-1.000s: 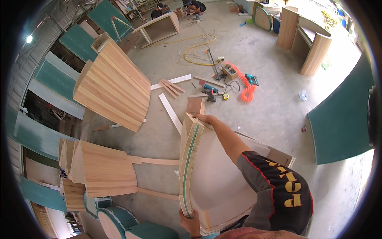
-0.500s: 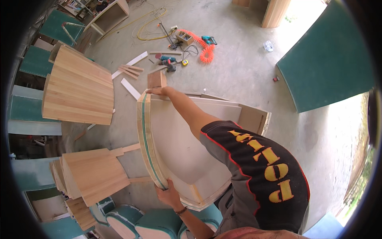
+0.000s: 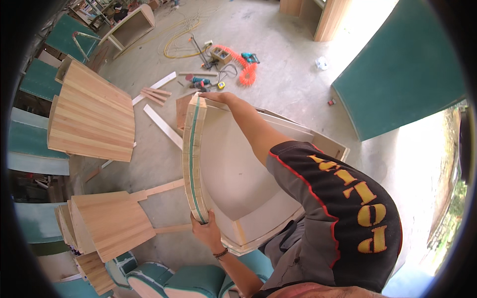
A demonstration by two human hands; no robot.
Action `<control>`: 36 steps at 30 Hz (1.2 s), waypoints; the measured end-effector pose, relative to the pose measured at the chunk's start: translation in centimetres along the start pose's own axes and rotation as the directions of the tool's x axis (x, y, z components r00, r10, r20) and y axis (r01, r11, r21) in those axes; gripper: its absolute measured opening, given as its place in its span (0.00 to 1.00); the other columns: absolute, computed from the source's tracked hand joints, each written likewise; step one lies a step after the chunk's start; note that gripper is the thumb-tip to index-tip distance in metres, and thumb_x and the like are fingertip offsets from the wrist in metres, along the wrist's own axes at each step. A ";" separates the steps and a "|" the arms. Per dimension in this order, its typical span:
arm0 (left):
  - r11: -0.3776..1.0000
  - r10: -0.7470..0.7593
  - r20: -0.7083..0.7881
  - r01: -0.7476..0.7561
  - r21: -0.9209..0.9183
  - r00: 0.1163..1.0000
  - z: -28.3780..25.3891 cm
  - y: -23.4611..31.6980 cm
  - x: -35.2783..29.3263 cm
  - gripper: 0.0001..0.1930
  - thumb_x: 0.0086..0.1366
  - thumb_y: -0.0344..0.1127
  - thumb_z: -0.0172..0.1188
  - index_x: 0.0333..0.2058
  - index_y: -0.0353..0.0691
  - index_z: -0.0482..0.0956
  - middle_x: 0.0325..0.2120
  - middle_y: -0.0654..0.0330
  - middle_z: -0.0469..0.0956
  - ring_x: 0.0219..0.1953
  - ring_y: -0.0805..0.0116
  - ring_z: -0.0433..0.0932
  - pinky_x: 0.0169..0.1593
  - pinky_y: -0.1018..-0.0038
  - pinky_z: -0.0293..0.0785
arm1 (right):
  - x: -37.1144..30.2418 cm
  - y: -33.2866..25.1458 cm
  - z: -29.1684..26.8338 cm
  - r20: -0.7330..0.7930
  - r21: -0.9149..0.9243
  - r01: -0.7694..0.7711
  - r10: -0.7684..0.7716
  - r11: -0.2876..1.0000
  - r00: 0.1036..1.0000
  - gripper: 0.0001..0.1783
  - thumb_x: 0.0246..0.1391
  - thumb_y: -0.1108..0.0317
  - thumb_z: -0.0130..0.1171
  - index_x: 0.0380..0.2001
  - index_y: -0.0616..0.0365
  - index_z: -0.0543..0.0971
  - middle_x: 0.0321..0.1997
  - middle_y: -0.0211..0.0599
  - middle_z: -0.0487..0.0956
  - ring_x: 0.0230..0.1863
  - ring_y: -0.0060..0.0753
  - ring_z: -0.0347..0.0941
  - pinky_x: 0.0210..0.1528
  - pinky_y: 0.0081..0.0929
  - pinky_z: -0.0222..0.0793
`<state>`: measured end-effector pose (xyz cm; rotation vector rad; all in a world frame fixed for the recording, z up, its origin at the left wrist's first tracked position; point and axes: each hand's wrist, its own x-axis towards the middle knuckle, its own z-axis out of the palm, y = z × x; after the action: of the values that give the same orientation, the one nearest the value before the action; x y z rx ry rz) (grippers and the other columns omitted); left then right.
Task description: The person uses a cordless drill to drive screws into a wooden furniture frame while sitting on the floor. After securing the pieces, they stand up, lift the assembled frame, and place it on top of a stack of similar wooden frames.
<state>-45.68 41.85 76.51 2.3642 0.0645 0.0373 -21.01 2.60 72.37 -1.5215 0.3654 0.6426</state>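
Note:
In front of me stands a large curved wooden cabinet shell point(image 3: 243, 169) with a smooth whitish inside. Along its left side runs a thick, bowed edge point(image 3: 193, 149) of pale wood blocks, with a teal stripe down its middle. My left hand point(image 3: 206, 233), a bracelet at its wrist, grips the near end of this edge, thumb and fingers closed around it. At the far end my right hand point(image 3: 216, 97) is closed over the corner, its fingertips partly hidden. A brown wooden block point(image 3: 183, 111) sits just beyond the edge.
Tapered wood-plank pieces point(image 3: 94, 109) stand at left, with a smaller stack point(image 3: 112, 213) nearer. Teal curved units point(image 3: 194, 283) line the near side. Power tools point(image 3: 198, 82), an orange coiled hose point(image 3: 247, 74) and white strips point(image 3: 161, 124) lie on the floor. A teal panel point(image 3: 402, 74) stands at right.
The cabinet shell has shifted to the right and turned slightly, showing its striped edge more upright. Both hands have moved along with it and kept their grip. The view has shifted a little.

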 end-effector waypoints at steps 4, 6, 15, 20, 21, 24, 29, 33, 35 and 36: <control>0.990 0.077 0.060 -0.069 -0.123 0.995 0.7 1.6 1.1 0.27 0.53 0.27 0.72 0.53 0.30 0.77 0.36 0.47 0.85 0.35 0.55 0.84 0.42 0.64 0.78 | -4.8 -2.7 -3.2 -0.062 -0.018 0.018 -0.019 1.000 0.998 0.49 0.51 0.26 0.51 0.70 0.42 0.68 0.74 0.40 0.64 0.76 0.44 0.56 0.74 0.43 0.49; 0.970 0.173 0.081 -0.156 -0.186 0.982 1.9 3.1 2.4 0.28 0.53 0.26 0.71 0.54 0.31 0.77 0.36 0.47 0.85 0.35 0.57 0.84 0.42 0.65 0.78 | -8.7 -3.8 -7.3 -0.138 -0.012 0.050 -0.052 0.999 0.989 0.49 0.51 0.26 0.51 0.70 0.42 0.68 0.74 0.40 0.64 0.76 0.44 0.56 0.74 0.43 0.49; 0.877 0.431 0.008 -0.417 -0.240 0.902 6.5 15.7 6.4 0.32 0.52 0.25 0.70 0.59 0.32 0.75 0.44 0.46 0.85 0.39 0.55 0.85 0.45 0.65 0.79 | -16.9 -9.1 -19.8 -0.332 -0.039 0.137 -0.142 0.990 0.932 0.49 0.51 0.26 0.50 0.70 0.42 0.67 0.75 0.40 0.63 0.76 0.45 0.55 0.74 0.44 0.49; 0.856 0.414 0.063 -0.365 -0.366 0.908 11.3 19.7 12.6 0.33 0.51 0.26 0.71 0.58 0.32 0.76 0.47 0.46 0.84 0.43 0.56 0.85 0.46 0.65 0.79 | -14.7 -11.7 -27.4 -0.396 -0.047 0.170 -0.174 0.984 0.902 0.49 0.51 0.25 0.50 0.71 0.42 0.67 0.75 0.40 0.62 0.76 0.45 0.55 0.74 0.44 0.49; 0.859 0.411 0.065 -0.363 -0.362 0.909 12.9 19.8 14.1 0.33 0.51 0.26 0.71 0.58 0.32 0.76 0.47 0.46 0.84 0.43 0.56 0.85 0.46 0.65 0.79 | -13.7 -12.0 -28.8 -0.403 -0.048 0.171 -0.175 0.984 0.898 0.49 0.51 0.25 0.50 0.71 0.42 0.67 0.75 0.40 0.62 0.76 0.45 0.54 0.74 0.44 0.49; 0.861 0.428 0.077 -0.381 -0.338 0.900 18.1 18.9 19.9 0.33 0.50 0.25 0.71 0.58 0.32 0.76 0.46 0.46 0.84 0.42 0.56 0.86 0.46 0.65 0.80 | -9.8 -12.9 -34.2 -0.435 -0.043 0.162 -0.164 0.986 0.886 0.49 0.51 0.25 0.50 0.71 0.42 0.66 0.75 0.40 0.62 0.76 0.45 0.54 0.74 0.44 0.48; 0.807 0.459 0.058 -0.389 -0.445 0.887 25.1 25.5 29.8 0.33 0.50 0.26 0.71 0.58 0.32 0.76 0.46 0.46 0.84 0.43 0.53 0.86 0.47 0.64 0.80 | -5.5 -16.8 -44.0 -0.513 -0.041 0.092 -0.100 0.995 0.852 0.49 0.52 0.25 0.50 0.71 0.41 0.66 0.76 0.40 0.61 0.76 0.45 0.54 0.74 0.45 0.48; 0.793 0.489 0.034 -0.428 -0.433 0.872 29.2 29.8 37.3 0.32 0.51 0.28 0.72 0.57 0.33 0.77 0.45 0.44 0.84 0.44 0.50 0.85 0.48 0.63 0.79 | -1.7 -18.1 -50.6 -0.533 0.018 0.052 -0.035 0.998 0.845 0.50 0.52 0.25 0.49 0.71 0.41 0.66 0.76 0.41 0.60 0.77 0.46 0.53 0.75 0.45 0.48; 0.778 0.516 0.033 -0.453 -0.436 0.856 31.3 31.8 39.8 0.31 0.51 0.28 0.72 0.57 0.33 0.77 0.45 0.44 0.84 0.44 0.49 0.85 0.48 0.63 0.79 | -0.3 -19.5 -55.0 -0.550 0.023 0.050 -0.029 0.998 0.835 0.50 0.52 0.25 0.49 0.71 0.41 0.66 0.76 0.41 0.60 0.77 0.46 0.53 0.75 0.45 0.48; 0.791 0.509 0.046 -0.447 -0.418 0.859 32.6 32.7 41.1 0.31 0.51 0.28 0.72 0.56 0.33 0.78 0.45 0.45 0.84 0.44 0.49 0.85 0.48 0.63 0.79 | 0.6 -20.1 -56.8 -0.557 0.026 0.052 -0.029 0.998 0.830 0.50 0.52 0.25 0.49 0.71 0.41 0.66 0.76 0.41 0.60 0.77 0.46 0.53 0.75 0.45 0.48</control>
<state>-2.00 -1.91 76.50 1.9114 -0.5775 0.1011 0.93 -51.91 85.77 -1.6570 0.7838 0.1358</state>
